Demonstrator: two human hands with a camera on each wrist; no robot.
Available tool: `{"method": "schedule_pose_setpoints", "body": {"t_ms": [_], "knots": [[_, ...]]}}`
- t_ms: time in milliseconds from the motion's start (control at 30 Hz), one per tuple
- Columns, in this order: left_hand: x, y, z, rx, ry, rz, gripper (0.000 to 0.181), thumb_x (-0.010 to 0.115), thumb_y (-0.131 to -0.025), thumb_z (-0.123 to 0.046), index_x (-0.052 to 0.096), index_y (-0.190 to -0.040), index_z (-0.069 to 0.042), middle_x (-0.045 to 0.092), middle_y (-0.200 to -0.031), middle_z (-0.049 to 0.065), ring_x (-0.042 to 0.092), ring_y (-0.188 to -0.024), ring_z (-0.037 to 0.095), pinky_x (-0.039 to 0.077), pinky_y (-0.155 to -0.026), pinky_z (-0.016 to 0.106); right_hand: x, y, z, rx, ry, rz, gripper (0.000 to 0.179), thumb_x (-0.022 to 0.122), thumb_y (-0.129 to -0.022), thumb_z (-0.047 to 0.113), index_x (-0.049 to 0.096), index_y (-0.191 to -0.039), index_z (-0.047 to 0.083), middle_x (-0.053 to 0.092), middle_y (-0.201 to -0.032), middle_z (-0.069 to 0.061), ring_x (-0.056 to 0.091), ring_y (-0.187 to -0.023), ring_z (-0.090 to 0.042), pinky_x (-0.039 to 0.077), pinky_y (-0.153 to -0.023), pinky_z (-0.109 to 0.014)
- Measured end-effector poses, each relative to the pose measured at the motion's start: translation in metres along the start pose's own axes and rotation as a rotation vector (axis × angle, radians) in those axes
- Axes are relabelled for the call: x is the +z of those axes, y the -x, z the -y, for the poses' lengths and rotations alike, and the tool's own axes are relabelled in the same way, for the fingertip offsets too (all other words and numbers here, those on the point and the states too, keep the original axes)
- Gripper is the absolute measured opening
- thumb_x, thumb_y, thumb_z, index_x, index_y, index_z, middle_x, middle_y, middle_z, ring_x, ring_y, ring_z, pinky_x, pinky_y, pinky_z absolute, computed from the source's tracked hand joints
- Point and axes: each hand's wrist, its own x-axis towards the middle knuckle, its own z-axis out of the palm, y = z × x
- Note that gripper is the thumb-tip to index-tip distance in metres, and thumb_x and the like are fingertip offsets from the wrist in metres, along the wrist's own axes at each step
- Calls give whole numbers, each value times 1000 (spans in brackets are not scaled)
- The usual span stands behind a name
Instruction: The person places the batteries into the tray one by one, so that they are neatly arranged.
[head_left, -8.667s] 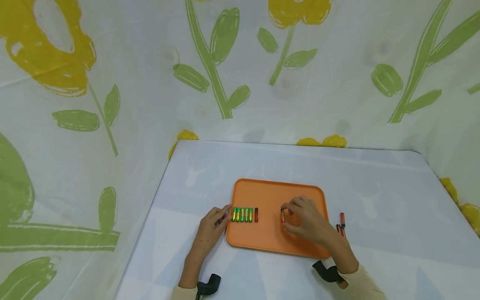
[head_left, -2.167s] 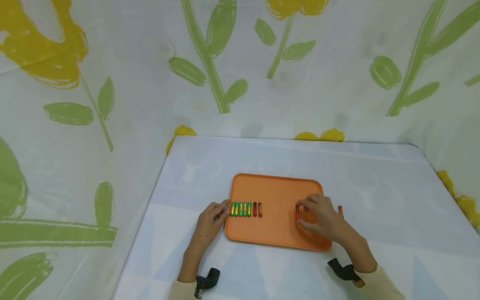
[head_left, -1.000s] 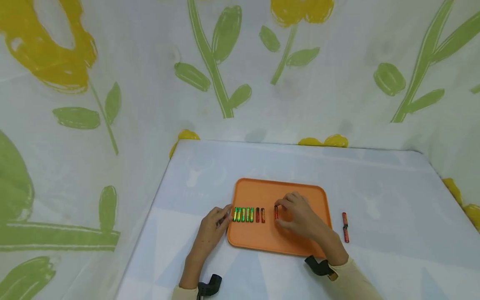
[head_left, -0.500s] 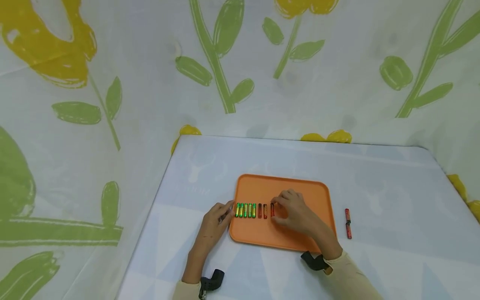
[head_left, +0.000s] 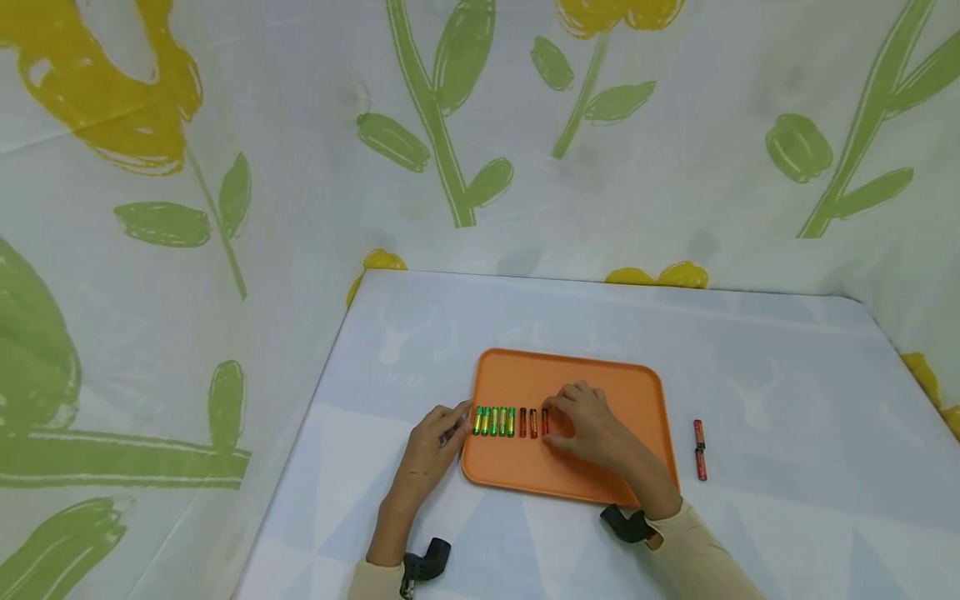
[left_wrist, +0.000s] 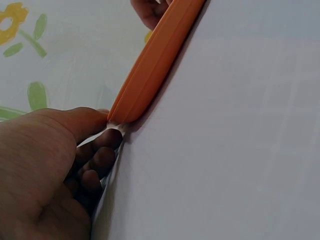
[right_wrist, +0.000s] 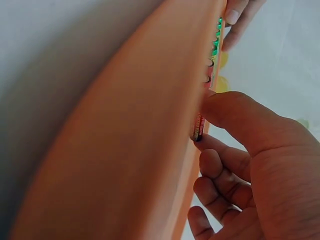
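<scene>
An orange tray (head_left: 600,375) lies on the table. My left hand (head_left: 431,446) grips its left edge; in the left wrist view the thumb is on the tray's rim (left_wrist: 145,80), with curled fingers below. My right hand (head_left: 592,429) pinches a red battery (head_left: 545,422) between thumb and index finger, upright in the head view, over or on the tray. In the right wrist view this battery (right_wrist: 199,127) shows its dark end by the fingertips. Several green batteries (head_left: 494,421) stand side by side in a row at the tray's left, followed by two red batteries (head_left: 528,422).
Two more red batteries (head_left: 700,450) lie end to end on the pale patterned tablecloth (head_left: 787,400), right of the tray. Flower-printed cloth (head_left: 300,167) hangs behind and at the left. Each wrist wears a black mount (head_left: 427,560).
A second red battery has joined the row since the earliest frame. My right hand then brought another red one leftward, close to the row's right end. My left hand keeps its hold on the tray.
</scene>
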Motion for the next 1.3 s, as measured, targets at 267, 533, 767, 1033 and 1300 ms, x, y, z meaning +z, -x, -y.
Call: {"method": "schedule_pose_setpoints", "body": {"t_ms": [267, 533, 767, 1033, 1300], "knots": [[7, 0, -3, 4, -18, 15, 42, 66, -99, -16, 61, -140, -10, 56, -94, -8, 50, -79, 8, 46, -68, 24, -5, 9, -3, 14, 19, -3, 45, 88, -78, 31, 70, -114, 9, 55, -99, 2, 46, -95, -19, 33, -81, -40], [10, -4, -3, 10, -41, 19, 41, 66, -99, -16, 62, -139, -11, 56, -94, -8, 51, -79, 8, 47, -69, 24, -24, 29, -10, 77, 60, -26, 47, 86, -80, 29, 69, -117, 7, 57, -101, 0, 46, -99, -21, 33, -83, -44], [10, -4, -3, 22, -43, 15, 41, 66, -98, -16, 62, -139, -11, 57, -94, -7, 51, -79, 8, 47, -69, 25, -45, 54, -17, 79, 79, -71, 43, 88, -78, 22, 70, -113, 4, 54, -92, 0, 47, -95, -21, 36, -81, -43], [6, -6, -4, -11, -30, 6, 42, 67, -98, -15, 62, -139, -12, 57, -95, -6, 52, -80, 8, 46, -69, 25, -66, 79, -34, 0, 111, -182, 44, 91, -71, 15, 69, -107, 2, 54, -88, -1, 45, -90, -20, 32, -80, -46], [4, -2, -2, -15, -28, -4, 42, 67, -97, -12, 62, -139, -11, 57, -94, -6, 51, -79, 8, 45, -68, 25, -74, 107, -54, 19, 114, -208, 44, 91, -70, 14, 69, -106, 2, 54, -87, -1, 45, -91, -21, 29, -77, -43]]}}
